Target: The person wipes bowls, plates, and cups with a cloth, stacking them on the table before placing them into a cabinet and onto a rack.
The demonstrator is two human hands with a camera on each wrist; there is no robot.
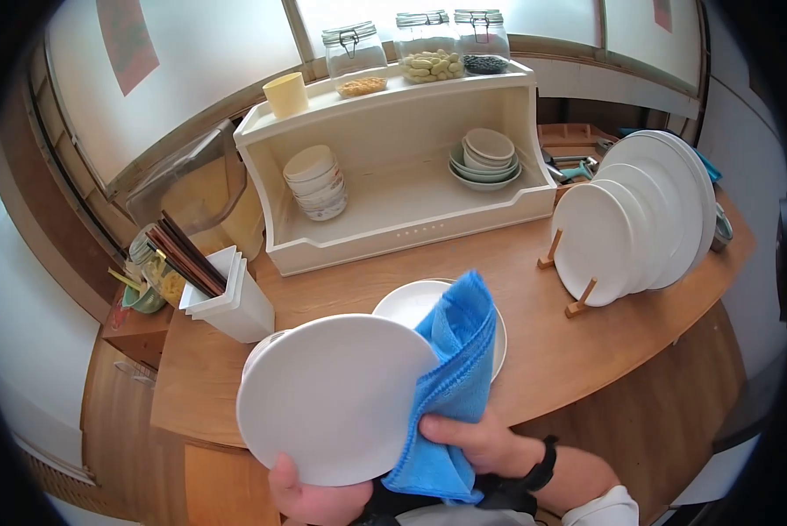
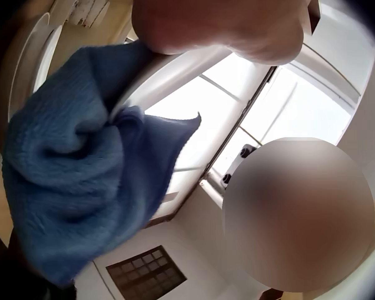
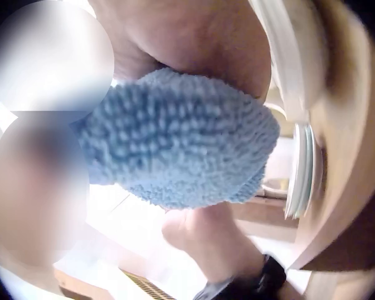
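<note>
In the head view a white plate (image 1: 332, 399) is tilted up above the table's front edge. The left hand (image 1: 319, 501) grips its lower rim, thumb on the face. A blue cloth (image 1: 455, 368) lies over the plate's right edge, and the right hand (image 1: 477, 443) holds it there, thumb on top. The right hand's fingers are hidden under the cloth. The left wrist view has the left hand (image 2: 218, 28) above the hanging cloth (image 2: 81, 162). In the right wrist view the cloth (image 3: 181, 137) bunches below the right hand (image 3: 193, 37).
Behind the held plate, white plates (image 1: 402, 302) lie on the table (image 1: 516, 263). A wooden rack (image 1: 582, 298) holds several upright plates (image 1: 595, 241) at right. Chopsticks stand in a white holder (image 1: 244, 307) at left. A cream shelf (image 1: 393, 180) with bowls and jars is at the back.
</note>
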